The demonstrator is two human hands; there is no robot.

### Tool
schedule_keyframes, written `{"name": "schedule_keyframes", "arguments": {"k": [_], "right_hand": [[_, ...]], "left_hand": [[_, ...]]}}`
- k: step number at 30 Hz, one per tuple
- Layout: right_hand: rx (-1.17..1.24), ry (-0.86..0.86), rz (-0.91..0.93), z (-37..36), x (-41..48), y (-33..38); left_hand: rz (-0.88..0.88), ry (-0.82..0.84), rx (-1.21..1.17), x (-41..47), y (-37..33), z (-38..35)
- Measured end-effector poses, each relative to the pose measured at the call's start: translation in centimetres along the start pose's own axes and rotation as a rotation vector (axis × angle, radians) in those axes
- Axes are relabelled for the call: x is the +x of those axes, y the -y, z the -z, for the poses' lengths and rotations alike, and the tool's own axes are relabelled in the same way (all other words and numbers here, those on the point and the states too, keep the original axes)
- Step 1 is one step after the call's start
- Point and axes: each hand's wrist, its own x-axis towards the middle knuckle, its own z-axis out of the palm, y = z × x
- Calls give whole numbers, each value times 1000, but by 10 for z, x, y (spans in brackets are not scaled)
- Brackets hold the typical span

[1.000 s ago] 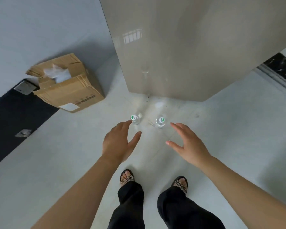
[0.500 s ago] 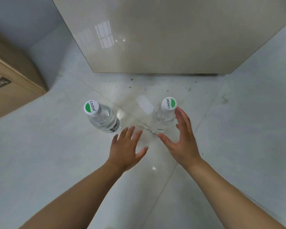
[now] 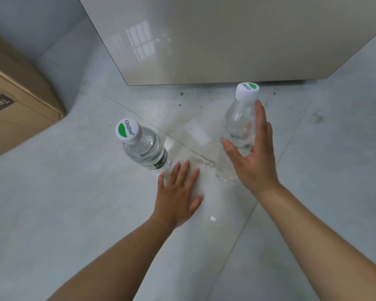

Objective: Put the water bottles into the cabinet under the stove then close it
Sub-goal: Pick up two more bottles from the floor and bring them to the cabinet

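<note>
The right bottle (image 3: pixel 237 127) stands on the floor (image 3: pixel 74 192) between the thumb and straight, wide-spread fingers of the right hand (image 3: pixel 252 166), seemingly touching them. The left bottle (image 3: pixel 146 148) stands just beyond the fingertips of the left hand (image 3: pixel 178 196), which is spread wide. Both bottles are clear, with white-and-green caps.

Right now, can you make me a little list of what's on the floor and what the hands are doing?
left bottle: standing on the floor, white-and-green cap on
right bottle: standing on the floor, nearer the cabinet
left hand: spread open beside the left bottle, holding nothing
right hand: fingers straight along the right bottle, thumb across its front
cabinet: beige, glossy, behind the bottles, no open door showing
cardboard box: on the floor, far left
</note>
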Motion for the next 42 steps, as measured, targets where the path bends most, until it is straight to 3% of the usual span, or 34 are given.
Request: {"name": "schedule_keyframes", "arguments": {"k": [5,11,15,20,23,28,36,39,42], "right_hand": [[-125,163,-91,4,-45,-7],[-58,128,-75,-15,-60,-22],[-78,174,-99,-24,-55,-22],[-67,228,-179,-23,-45,-23],[-46,208,-216,-22,-46,-20],[-53,233,-222,-18,-53,-21],[-47,266,-290,-5,-62,-27],[-73,318,-347,-2,-47,-30],[-145,407,-371,12,-22,-7]], "left_hand": [[11,10,-9,0,0,-3],[-51,15,-74,-23,13,10],[87,-150,-223,-59,31,28],[403,-370,-430,-67,48,46],[434,-444,-647,-44,49,64],[387,-446,-947,-8,44,79],[316,-418,-985,43,46,100],[360,-331,-1003,47,37,97],[525,-194,-951,13,23,96]]}}
